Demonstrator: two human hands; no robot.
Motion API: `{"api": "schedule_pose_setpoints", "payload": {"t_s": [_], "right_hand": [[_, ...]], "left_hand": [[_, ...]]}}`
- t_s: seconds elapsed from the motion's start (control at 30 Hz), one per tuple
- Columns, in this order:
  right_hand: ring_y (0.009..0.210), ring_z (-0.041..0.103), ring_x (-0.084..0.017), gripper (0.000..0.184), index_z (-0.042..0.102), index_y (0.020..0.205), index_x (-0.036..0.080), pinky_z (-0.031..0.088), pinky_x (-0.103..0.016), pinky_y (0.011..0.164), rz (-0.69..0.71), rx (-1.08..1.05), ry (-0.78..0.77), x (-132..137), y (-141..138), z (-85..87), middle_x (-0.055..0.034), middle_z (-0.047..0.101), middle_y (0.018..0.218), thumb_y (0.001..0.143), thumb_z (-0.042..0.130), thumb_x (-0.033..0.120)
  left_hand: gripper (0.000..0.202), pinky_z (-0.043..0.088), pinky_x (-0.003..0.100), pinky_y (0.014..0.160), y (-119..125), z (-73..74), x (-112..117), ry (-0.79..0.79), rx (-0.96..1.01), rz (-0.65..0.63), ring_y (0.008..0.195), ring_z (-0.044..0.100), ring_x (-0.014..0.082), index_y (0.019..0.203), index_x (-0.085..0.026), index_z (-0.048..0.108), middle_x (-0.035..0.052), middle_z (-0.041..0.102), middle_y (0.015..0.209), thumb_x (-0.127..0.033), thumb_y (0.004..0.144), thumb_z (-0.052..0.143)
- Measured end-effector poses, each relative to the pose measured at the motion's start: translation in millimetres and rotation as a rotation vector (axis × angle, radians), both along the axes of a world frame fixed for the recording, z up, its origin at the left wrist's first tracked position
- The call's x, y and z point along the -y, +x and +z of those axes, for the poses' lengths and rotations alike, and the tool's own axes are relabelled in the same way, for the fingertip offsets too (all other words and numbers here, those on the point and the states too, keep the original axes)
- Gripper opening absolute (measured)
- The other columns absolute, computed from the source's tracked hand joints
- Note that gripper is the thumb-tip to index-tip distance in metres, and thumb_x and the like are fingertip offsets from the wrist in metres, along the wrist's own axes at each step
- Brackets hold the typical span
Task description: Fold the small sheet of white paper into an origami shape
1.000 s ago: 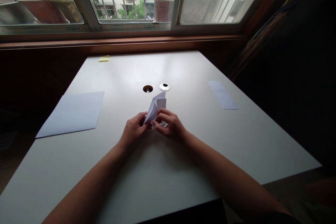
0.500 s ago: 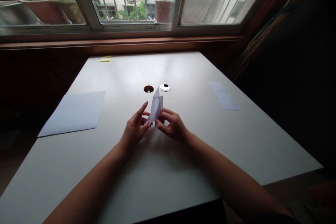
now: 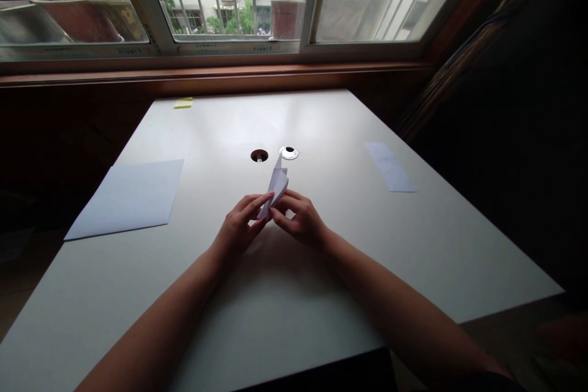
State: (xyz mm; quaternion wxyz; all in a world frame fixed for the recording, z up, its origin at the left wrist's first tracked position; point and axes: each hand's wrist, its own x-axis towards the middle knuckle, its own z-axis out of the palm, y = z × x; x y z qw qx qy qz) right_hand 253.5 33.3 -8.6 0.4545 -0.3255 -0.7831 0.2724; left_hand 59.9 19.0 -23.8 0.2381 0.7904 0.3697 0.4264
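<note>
A small folded white paper (image 3: 278, 182) stands between my two hands above the middle of the table, its pointed end upward and its layers partly spread. My left hand (image 3: 239, 220) pinches it from the left, with the index finger lying against its face. From the right, my right hand (image 3: 301, 217) grips its lower right edge between thumb and fingers. Parts of the paper's lower end are hidden behind the fingertips.
A stack of white paper (image 3: 131, 199) lies on the left of the white table (image 3: 413, 251). A narrow paper strip (image 3: 390, 166) is on the right. Yellow sticky notes (image 3: 183, 103) sit at the far edge. Beyond the hands are a round hole (image 3: 260, 155) and a metal ring cover (image 3: 289, 152).
My left index finger has come down from its raised position onto the paper. The paper has tilted slightly to the right. My right hand has barely moved.
</note>
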Motion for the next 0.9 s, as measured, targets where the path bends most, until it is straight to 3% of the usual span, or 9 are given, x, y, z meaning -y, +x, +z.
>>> {"api": "schedule_pose_setpoints", "payload": {"t_s": [0.4,0.9], "right_hand": [[0.069,0.056,-0.013,0.014,0.06,0.075,0.018,0.047,-0.026,0.062,-0.043,-0.034,-0.067,-0.1,2.7,2.8,-0.0031,0.06,0.083,0.089,0.059,0.023],[0.065,0.052,-0.012,0.016,0.058,0.073,0.018,0.044,-0.026,0.061,-0.018,-0.042,-0.094,-2.0,3.8,4.5,-0.0019,0.056,0.078,0.088,0.06,0.024]], "left_hand": [[0.044,0.058,0.034,0.094,-2.6,0.2,-3.1,-0.01,0.014,-0.03,0.116,0.061,0.0194,0.138,-0.032,0.052,0.0072,0.059,0.133,-0.02,0.096,0.057],[0.037,0.061,0.034,0.086,-3.2,3.2,-2.2,-0.218,0.204,0.019,0.095,0.07,0.0181,0.129,-0.024,0.061,0.0091,0.062,0.129,-0.028,0.093,0.061]]}}
